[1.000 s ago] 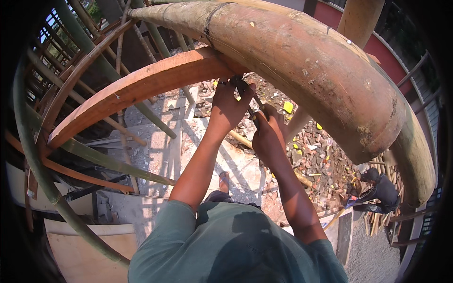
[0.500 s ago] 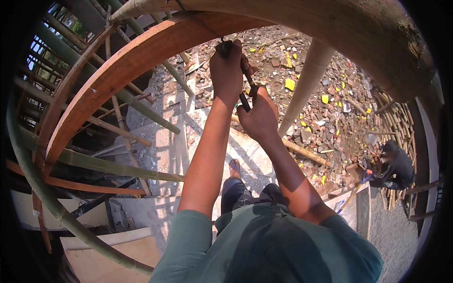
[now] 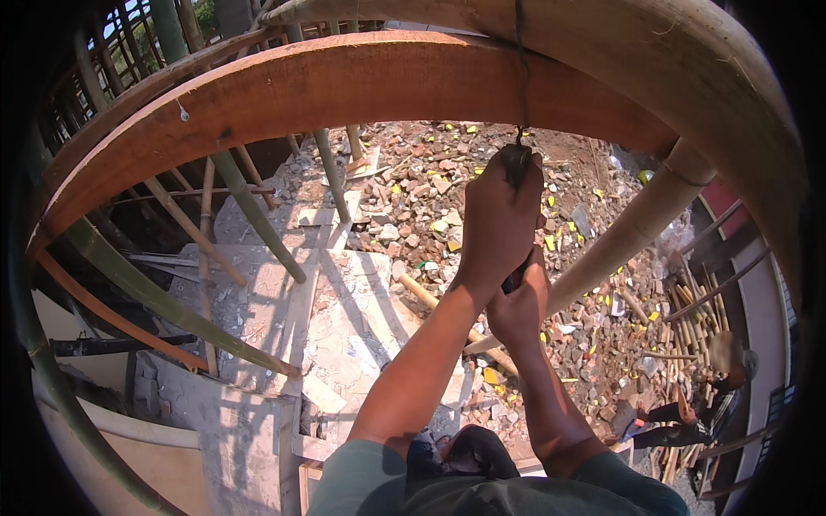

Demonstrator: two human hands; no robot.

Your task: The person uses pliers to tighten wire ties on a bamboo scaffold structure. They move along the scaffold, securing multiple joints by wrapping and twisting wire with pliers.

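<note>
A thin dark wire point(image 3: 522, 82) hangs down across the reddish wooden beam point(image 3: 344, 86). Its lower end meets the dark head of a hand tool, which looks like pincers point(image 3: 516, 157), just under the beam. My left hand point(image 3: 497, 225) is closed round the upper part of this tool, close to its head. Lower down, my right hand point(image 3: 520, 305) grips the handle end, below and right of the left hand. Most of the tool is hidden by my fingers.
A thick bamboo pole point(image 3: 654, 43) arches overhead, and an upright bamboo post point(image 3: 641, 228) stands right of my hands. More bamboo poles point(image 3: 185, 318) lean at left. Below lie broken-brick rubble point(image 3: 422, 193) and a concrete slab point(image 3: 344, 301). A person point(image 3: 714, 400) crouches at lower right.
My view has shifted, so the beam, wire and both hands appear farther right. My right hand now sits closer beneath the left. The person at right has changed posture, with an arm showing.
</note>
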